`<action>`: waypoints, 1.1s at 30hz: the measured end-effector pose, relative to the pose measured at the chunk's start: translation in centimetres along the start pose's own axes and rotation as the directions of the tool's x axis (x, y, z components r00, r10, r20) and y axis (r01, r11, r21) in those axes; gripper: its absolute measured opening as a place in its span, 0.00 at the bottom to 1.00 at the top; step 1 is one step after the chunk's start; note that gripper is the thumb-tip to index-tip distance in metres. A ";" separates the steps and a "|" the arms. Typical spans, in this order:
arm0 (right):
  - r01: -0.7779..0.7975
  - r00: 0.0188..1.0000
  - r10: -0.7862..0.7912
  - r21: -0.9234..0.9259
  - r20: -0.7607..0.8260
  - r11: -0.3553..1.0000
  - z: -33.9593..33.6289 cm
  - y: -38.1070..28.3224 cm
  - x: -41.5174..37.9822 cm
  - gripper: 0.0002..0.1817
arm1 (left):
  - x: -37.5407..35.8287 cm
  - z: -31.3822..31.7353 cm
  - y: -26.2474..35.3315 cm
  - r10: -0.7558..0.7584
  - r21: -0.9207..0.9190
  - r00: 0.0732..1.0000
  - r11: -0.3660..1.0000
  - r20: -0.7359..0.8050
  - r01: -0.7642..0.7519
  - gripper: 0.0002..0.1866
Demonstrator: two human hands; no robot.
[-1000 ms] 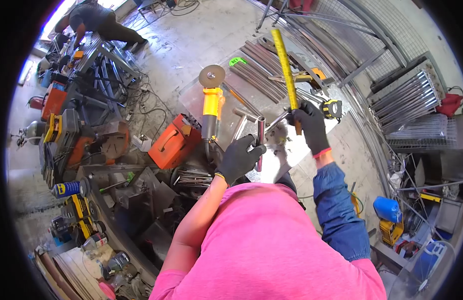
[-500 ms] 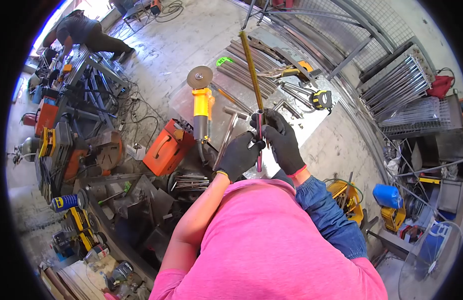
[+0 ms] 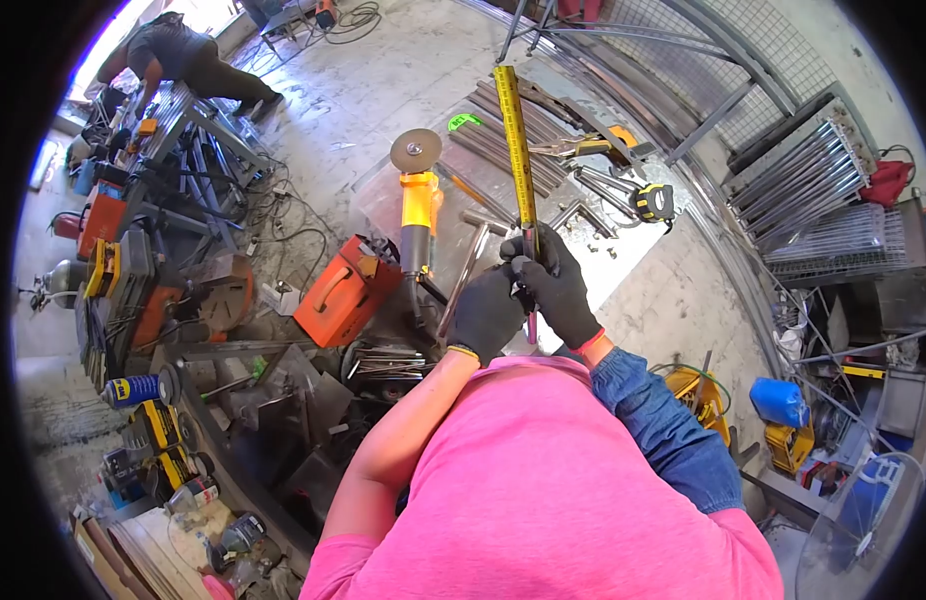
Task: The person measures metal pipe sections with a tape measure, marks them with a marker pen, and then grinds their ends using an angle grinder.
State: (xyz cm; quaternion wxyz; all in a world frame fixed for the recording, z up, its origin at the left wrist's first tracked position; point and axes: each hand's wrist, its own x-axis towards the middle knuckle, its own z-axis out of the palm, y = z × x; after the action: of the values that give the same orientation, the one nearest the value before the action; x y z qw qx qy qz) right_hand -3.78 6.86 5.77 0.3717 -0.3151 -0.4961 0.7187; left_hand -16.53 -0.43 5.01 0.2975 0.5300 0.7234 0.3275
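Observation:
My left hand (image 3: pixel 486 312) and my right hand (image 3: pixel 560 286), both in black gloves, meet in front of my chest, closed round a short shiny metal tube (image 3: pixel 532 327). A yellow measuring strip (image 3: pixel 517 145) rises from the top of the tube, away from me, its lower end hidden between my fingers. Beyond my hands lies a metal sheet (image 3: pixel 635 262) with several dull tubes (image 3: pixel 513 152), short tube pieces (image 3: pixel 583 215) and a yellow-black tape measure (image 3: pixel 653 203). A yellow angle grinder (image 3: pixel 417 205) rests left of my hands.
An orange metal box (image 3: pixel 345 292) stands at the left, with cables on the floor behind it. Another person (image 3: pixel 188 60) bends over a metal-laden stand at the upper left. Racks of shiny tubes (image 3: pixel 805 170) stand at the right. A blue container (image 3: pixel 780 401) is lower right.
My hands have drawn closer together round the tube. The strip now shows its marked yellow face more fully. The whole view has shifted slightly, so the surroundings appear further right.

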 end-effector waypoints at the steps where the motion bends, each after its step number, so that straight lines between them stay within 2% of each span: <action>1: -0.030 1.000 0.029 -0.058 -0.007 0.998 -0.1 0.1 0.0 0.25 | -0.1 0.1 -0.1 0.054 0.066 0.998 0.996 -0.030 -0.052 0.14; 2: -0.062 0.998 0.060 -0.114 -0.019 0.992 -0.2 0.3 0.0 0.24 | -0.3 0.2 -0.3 0.110 0.133 0.993 0.986 -0.052 -0.103 0.13; 4: -0.070 0.997 0.069 -0.071 -0.019 0.995 -1.1 0.6 0.2 0.23 | -0.4 -1.0 0.2 0.160 0.094 0.983 0.984 -0.090 -0.152 0.12; 5: -0.094 0.995 0.095 0.017 -0.029 0.995 -1.7 0.7 0.1 0.23 | -0.4 -1.9 0.4 0.207 0.053 0.969 0.978 -0.134 -0.202 0.12; 6: -0.115 0.992 0.119 0.105 -0.038 0.988 -2.1 0.8 0.0 0.24 | -0.2 -3.2 -0.2 0.349 0.153 0.925 0.933 -0.149 -0.327 0.12; 7: -0.096 0.995 0.102 0.253 -0.008 0.963 -1.6 -0.6 -0.5 0.25 | 0.0 -4.9 -1.0 0.484 0.252 0.862 0.862 -0.149 -0.440 0.12; 8: -0.098 0.994 0.106 0.256 -0.020 0.962 -1.7 -1.5 -0.9 0.25 | 0.2 -6.2 -1.7 0.614 0.346 0.741 0.781 -0.272 -0.520 0.12; 9: -0.114 0.993 0.110 0.236 0.031 0.965 -1.9 -2.3 -1.1 0.25 | 0.3 -7.4 -2.1 0.723 0.450 0.582 0.689 -0.372 -0.568 0.12; 10: -0.129 0.990 0.113 0.216 0.087 0.968 -2.2 -2.5 -1.3 0.26 | 0.0 -8.6 -2.0 0.722 0.448 0.586 0.690 -0.368 -0.569 0.12; 11: -0.160 0.986 0.146 0.221 0.078 0.962 -2.3 -2.4 -1.5 0.26 | -0.4 -9.9 -1.6 0.345 -0.314 0.898 0.850 -0.275 -0.423 0.14; 12: -0.161 0.986 0.147 0.226 0.079 0.961 -2.3 -2.1 -1.5 0.26 | -0.6 -10.6 -1.4 0.072 -0.843 0.989 0.534 0.132 0.074 0.18; 13: -0.171 0.985 0.159 0.215 0.073 0.961 -2.3 -1.7 -1.5 0.26 | -0.7 -9.4 -1.5 0.097 -0.922 0.993 0.386 0.073 0.030 0.27; 14: -0.181 0.983 0.171 0.204 0.067 0.962 -2.2 -1.4 -1.6 0.26 | -1.3 -8.7 -1.0 0.095 -0.920 0.993 0.391 0.075 0.032 0.27; 16: -0.175 0.984 0.167 0.215 0.054 0.961 -2.1 -1.0 -1.7 0.25 | -2.2 -8.4 1.3 0.122 -0.961 0.990 0.274 0.070 0.034 0.23; 17: -0.171 0.985 0.166 0.220 0.040 0.960 -2.0 -0.7 -1.9 0.24 | -2.3 -9.4 2.4 0.087 -0.914 0.977 0.377 0.195 0.149 0.13; 18: -0.175 0.985 0.170 0.224 0.038 0.959 -2.0 -0.9 -2.1 0.24 | -2.4 -9.2 2.3 0.083 -0.913 0.976 0.378 0.200 0.154 0.13; 20: -0.197 0.980 0.188 0.262 0.057 0.945 -1.7 -1.4 -2.5 0.23 | -2.8 -8.5 2.3 0.084 -0.769 0.992 0.639 0.093 0.018 0.27; 21: -0.200 0.980 0.191 0.264 0.059 0.944 -1.8 -1.3 -2.6 0.23 | -3.0 -9.1 3.3 0.071 -0.695 0.990 0.718 0.121 0.034 0.27; 22: -0.195 0.981 0.182 0.254 0.074 0.947 -2.0 -1.2 -2.7 0.23 | -3.1 -8.7 2.6 0.066 -0.694 0.991 0.719 0.121 0.037 0.27; 24: -0.192 0.980 0.174 0.247 0.093 0.950 -1.6 -1.5 -2.9 0.23 | -3.2 -7.5 0.9 -0.069 -0.905 0.991 0.403 0.118 0.136 0.18; 25: -0.198 0.980 0.185 0.223 0.078 0.954 -1.2 -2.2 -2.9 0.23 | -3.3 -7.4 1.4 -0.028 -0.964 0.982 0.192 0.184 0.186 0.17; 26: -0.207 0.978 0.198 0.199 0.060 0.958 -0.9 -2.5 -3.1 0.23 | -3.2 -7.2 0.3 -0.031 -0.963 0.982 0.192 0.187 0.190 0.17; 28: -0.203 0.979 0.196 0.187 0.059 0.961 -1.0 -2.1 -3.2 0.23 | -2.5 -7.3 -1.0 -0.022 -0.917 0.952 -0.278 0.306 0.288 0.17; 29: -0.199 0.980 0.191 0.173 0.061 0.965 -1.0 -2.0 -3.2 0.23 | -3.0 -7.2 -1.3 -0.024 -0.916 0.951 -0.278 0.307 0.288 0.17; 30: -0.201 0.979 0.194 0.175 0.061 0.964 -0.9 -2.1 -3.3 0.23 | -3.4 -8.3 1.6 -0.030 -0.968 0.980 0.151 0.197 0.199 0.20; 31: -0.208 0.978 0.199 0.196 0.066 0.958 -0.8 -2.3 -3.4 0.23 | -3.7 -8.9 3.1 0.013 -0.832 0.996 0.551 0.093 0.071 0.23; 32: -0.214 0.977 0.203 0.216 0.071 0.953 -0.8 -2.5 -3.4 0.22 | -3.7 -8.9 2.8 0.011 -0.831 0.996 0.551 0.093 0.072 0.23; 33: -0.217 0.976 0.206 0.217 0.073 0.952 -0.9 -2.3 -3.4 0.22 | -3.7 -8.9 2.3 0.014 -0.712 0.999 0.702 0.045 0.022 0.21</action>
State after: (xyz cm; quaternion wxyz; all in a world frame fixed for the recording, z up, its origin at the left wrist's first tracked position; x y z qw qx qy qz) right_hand -0.77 4.92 8.00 0.3134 -0.3047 -0.3842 0.8132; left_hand -21.14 -4.85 12.55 0.4966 0.3803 0.5349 0.5680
